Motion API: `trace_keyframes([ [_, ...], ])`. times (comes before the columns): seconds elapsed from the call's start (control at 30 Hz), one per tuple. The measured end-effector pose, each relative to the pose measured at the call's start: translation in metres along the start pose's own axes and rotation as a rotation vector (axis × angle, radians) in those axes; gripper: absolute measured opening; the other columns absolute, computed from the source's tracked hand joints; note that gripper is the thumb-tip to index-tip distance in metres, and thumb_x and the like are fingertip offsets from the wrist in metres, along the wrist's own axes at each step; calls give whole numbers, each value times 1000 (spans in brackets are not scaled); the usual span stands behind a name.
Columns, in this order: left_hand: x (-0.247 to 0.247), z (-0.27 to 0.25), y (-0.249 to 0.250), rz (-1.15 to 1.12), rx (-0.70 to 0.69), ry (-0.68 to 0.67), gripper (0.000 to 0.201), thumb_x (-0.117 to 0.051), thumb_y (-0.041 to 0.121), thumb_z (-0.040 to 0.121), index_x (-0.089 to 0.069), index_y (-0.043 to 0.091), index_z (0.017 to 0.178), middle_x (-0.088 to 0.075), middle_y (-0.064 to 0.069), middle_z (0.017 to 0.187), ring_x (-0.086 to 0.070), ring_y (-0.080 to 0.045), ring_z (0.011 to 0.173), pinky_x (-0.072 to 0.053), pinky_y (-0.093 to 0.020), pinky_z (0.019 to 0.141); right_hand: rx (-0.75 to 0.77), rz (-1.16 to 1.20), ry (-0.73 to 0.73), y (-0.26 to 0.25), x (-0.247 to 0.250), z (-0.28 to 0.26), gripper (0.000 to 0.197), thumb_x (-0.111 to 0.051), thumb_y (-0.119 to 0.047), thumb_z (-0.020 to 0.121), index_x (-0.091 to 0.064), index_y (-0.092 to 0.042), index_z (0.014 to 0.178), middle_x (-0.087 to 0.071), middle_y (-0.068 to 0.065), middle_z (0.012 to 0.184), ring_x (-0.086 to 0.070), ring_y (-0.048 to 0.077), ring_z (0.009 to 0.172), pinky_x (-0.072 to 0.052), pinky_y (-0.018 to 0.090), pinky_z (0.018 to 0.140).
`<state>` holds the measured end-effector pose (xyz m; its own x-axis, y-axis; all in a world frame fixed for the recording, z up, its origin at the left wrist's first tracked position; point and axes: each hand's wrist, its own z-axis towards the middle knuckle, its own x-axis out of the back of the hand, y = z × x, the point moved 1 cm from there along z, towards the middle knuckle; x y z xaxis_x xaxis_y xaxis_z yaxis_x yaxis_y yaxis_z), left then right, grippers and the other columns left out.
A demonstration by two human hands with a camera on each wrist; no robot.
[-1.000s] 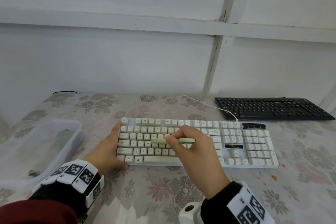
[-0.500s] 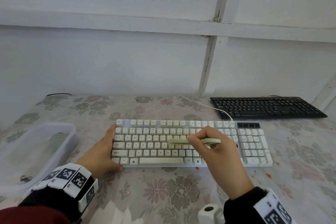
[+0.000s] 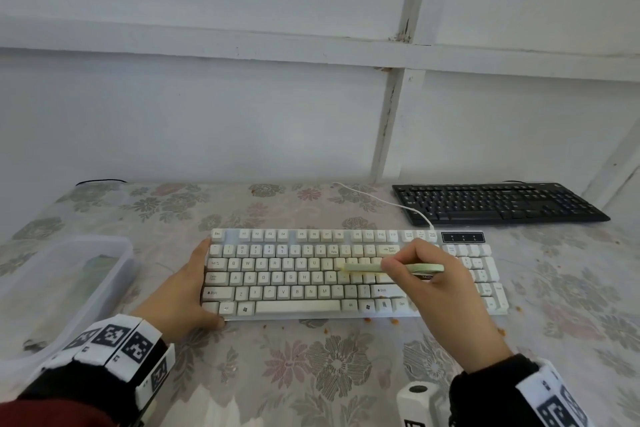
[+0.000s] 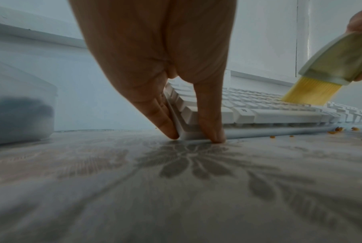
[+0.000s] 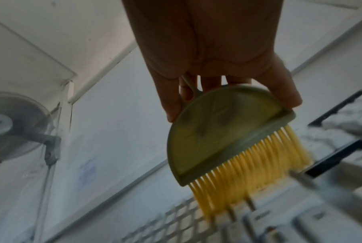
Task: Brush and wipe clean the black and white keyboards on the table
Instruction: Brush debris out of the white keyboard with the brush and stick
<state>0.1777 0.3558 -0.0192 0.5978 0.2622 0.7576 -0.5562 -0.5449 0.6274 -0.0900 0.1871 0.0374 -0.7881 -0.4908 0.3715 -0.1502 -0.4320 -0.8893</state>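
1. White panelled wall behind, a floral cloth on the table in front; the white keyboard lies near the front edge, and the black keyboard sits well apart at the back right, nothing on or against it.
2. A clear tub stands at the left, apart from the white keyboard; its contents are too blurred to name.
3. At the white keyboard's left end, the left hand lies with fingers straight along the end and the thumb at the front corner, bracing rather than gripping.
4. Over the right-middle keys, the right hand pinches a pale green brush by its flat body. The right wrist view shows yellow bristles angled down onto the keys.
5. Orange crumbs lie on the cloth just beside the front edge of the white keyboard.
6. Judged step: brushing the white keyboard, with wiping and the black keyboard not yet done.
7. Risks:
   - Strokes aimed along the rows could push crumbs down between keys rather than off the edge.
   - A hard stroke could slide the board on the smooth cloth if the bracing hand eases.
   - The crumbs on the cloth could be dragged back under the board or smeared in when wiping starts.
   - The thin pinch could let the brush twist and skip keys.
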Motion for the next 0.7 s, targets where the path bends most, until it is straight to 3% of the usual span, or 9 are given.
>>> trace_keyframes([
  [0.13, 0, -1, 1, 4, -11, 7, 120, -82, 10, 62, 2, 33, 145, -45, 26, 98, -51, 8, 83, -42, -7, 61, -25, -70, 68, 11, 18, 5, 24, -64, -12, 87, -56, -9, 65, -54, -7, 60, -47, 2, 55, -36, 8, 53],
  [0.3, 0, 1, -1, 7, -14, 3, 120, -82, 10, 62, 2, 33, 144, -46, 26, 99, -52, 8, 84, -43, -8, 62, -23, -129, 138, 14, 46, 8, 20, -66, -15, 86, -59, -10, 67, -60, -2, 66, -48, 18, 57, -35, 13, 49],
  [0.5, 0, 1, -1, 21, 3, -2, 122, -82, 13, 63, 5, 34, 145, -46, 21, 103, -51, 4, 84, -40, -6, 63, -75, -157, 105, 27, 68, 8, 19, -66, -17, 86, -61, -8, 70, -54, -4, 59, -44, 3, 53, -35, 12, 51],
  [0.6, 0, 0, -1, 19, -1, -1, 122, -82, 12, 63, 5, 34, 145, -47, 17, 106, -52, 2, 86, -40, -7, 64, -79, -199, 137, 35, 83, 8, 23, -66, -20, 86, -59, -16, 65, -55, 2, 61, -41, 8, 52, -35, 23, 54],
  [0.7, -1, 1, -3, 14, -8, -3, 121, -82, 11, 62, 4, 34, 144, -47, 23, 101, -52, 5, 84, -41, -7, 64, -50, -208, 119, 35, 87, 8, 21, -66, -22, 85, -60, -19, 66, -59, 7, 68, -46, 20, 58, -35, 21, 54],
])
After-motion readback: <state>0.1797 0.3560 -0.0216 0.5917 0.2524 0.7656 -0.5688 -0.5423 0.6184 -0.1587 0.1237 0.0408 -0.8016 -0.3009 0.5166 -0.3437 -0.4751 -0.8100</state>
